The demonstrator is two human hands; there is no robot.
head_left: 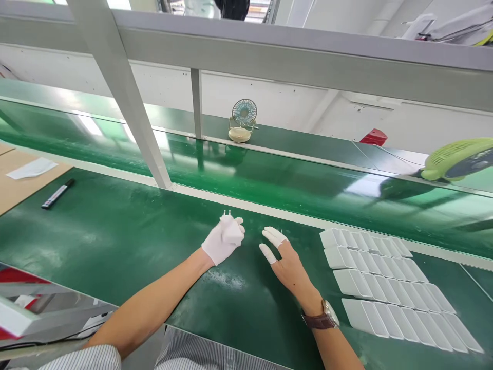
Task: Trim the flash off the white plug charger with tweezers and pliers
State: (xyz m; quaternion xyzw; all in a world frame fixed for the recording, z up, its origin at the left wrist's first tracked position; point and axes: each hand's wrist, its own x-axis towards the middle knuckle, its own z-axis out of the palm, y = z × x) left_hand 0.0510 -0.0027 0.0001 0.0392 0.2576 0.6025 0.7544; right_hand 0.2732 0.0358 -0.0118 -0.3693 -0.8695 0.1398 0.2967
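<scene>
Four rows of white casings [379, 286] lie on the tabletop [115, 231]. Left of those rows, the left hand [220, 243] has its grip around a two-pronged white plug [231, 234]; the right hand [288, 264], nearer them, parts thumb from fingers, its hold unclear.

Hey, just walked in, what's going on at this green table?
A person is handling a white two-pronged plug, held in the gloved left hand. The right hand, its covered fingers extended, is apart from it; whether it holds anything is unclear. To the right, four rows of white pieces lie on the green table.
</scene>
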